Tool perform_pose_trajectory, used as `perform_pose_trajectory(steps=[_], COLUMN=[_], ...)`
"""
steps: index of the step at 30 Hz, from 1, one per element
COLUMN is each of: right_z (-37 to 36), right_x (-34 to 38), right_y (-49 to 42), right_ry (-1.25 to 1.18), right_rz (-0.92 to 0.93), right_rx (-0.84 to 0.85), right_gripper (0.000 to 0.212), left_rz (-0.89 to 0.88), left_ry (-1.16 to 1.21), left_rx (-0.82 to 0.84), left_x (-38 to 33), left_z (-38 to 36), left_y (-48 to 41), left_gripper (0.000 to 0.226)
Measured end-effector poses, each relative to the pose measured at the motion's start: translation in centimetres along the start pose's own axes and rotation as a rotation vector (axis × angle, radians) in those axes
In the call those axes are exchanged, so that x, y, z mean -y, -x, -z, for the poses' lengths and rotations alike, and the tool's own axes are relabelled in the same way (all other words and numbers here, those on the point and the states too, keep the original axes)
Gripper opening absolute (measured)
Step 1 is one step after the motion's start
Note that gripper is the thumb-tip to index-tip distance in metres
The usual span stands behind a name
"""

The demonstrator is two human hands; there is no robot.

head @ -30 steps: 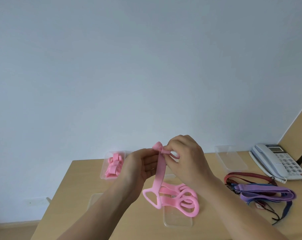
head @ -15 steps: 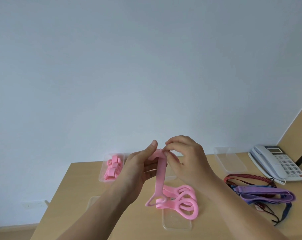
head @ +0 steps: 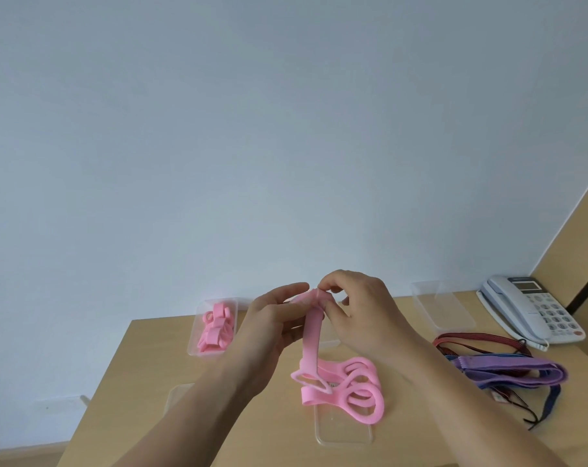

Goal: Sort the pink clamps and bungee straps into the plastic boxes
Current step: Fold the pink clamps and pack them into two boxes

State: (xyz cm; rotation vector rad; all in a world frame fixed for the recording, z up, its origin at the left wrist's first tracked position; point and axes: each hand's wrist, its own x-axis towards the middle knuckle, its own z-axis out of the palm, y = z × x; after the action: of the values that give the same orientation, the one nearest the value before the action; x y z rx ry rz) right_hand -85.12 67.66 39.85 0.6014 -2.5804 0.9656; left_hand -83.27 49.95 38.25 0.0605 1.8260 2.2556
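A white desk telephone (head: 535, 311) sat at the right edge of the frame on the wooden tabletop (head: 144, 369), against a pale blue wall (head: 252, 129).

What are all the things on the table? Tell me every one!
Held pink strap: one, pink, hanging from both hands.
Loose pink straps: a few, pink, table middle.
Box with pink pieces: one, clear, back left.
Empty box: one, clear, back right.
Flat clear lids: two, near edge.
Bungee straps: several; purple, red, dark blue; right.
Telephone: one, white, far right.
Table: one, light wood.
Left hand, right hand: pinching the strap's top.
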Motion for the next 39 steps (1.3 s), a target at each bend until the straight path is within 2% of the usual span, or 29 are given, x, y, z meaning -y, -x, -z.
perform_pose_trajectory(steps=[2, 6, 9, 13, 21, 26, 30, 33, 36, 39], right_z=[0.0, 0.1, 0.0, -0.5, -0.4, -0.8, -0.6, -0.1, 0.0, -0.3], right_x=[0.1, 0.6, 0.8, 1.1, 2.4, 2.4, 2.5, 2.3, 1.8, 1.6], right_y=[0.0, 0.1, 0.2, 0.3, 0.4, 0.5, 0.5, 0.0, -0.5, -0.6], right_ry=[-0.02, -0.029, -0.036, -0.028, 0.006, -0.004, -0.048, -0.15, -0.11, -0.024], right_rz=[-0.012, 0.004, 0.01, -0.008, 0.1, 0.161, 0.184, 0.082, -0.027, -0.021], right_rx=[-0.014, -0.08, -0.13, -0.175, -0.328, -0.337, -0.305, -0.247, -0.072, 0.046], right_gripper=[0.006, 0.005, 0.006, 0.012, 0.019, 0.023, 0.019, 0.017, 0.024, 0.024], left_rz=[0.005, 0.042, 0.12, 0.144, 0.084, 0.046, 0.035, 0.021, -0.007, -0.032], left_ry=[0.02, -0.037, -0.009, 0.015, 0.068, 0.099, 0.13, 0.077, 0.035, 0.025], left_rx=[-0.016, -0.016, -0.086, -0.091, -0.05, -0.041, -0.05, -0.037, -0.027, -0.026], left_x=[0.1, -0.3, -0.4, -0.4, -0.6, -0.6, -0.4, -0.4, -0.7, -0.9], left_z=[0.0, -0.3, -0.4, -0.2, 0.0, 0.1, 0.7, 0.8, 0.9, 1.2], left_y=[-0.1, 0.0, -0.1, -0.1, -0.3, -0.3, -0.5, -0.7, -0.7, -0.8], left_gripper=[0.054, 0.033, 0.036, 0.041, 0.03, 0.036, 0.029, 0.028, 0.023, 0.022])
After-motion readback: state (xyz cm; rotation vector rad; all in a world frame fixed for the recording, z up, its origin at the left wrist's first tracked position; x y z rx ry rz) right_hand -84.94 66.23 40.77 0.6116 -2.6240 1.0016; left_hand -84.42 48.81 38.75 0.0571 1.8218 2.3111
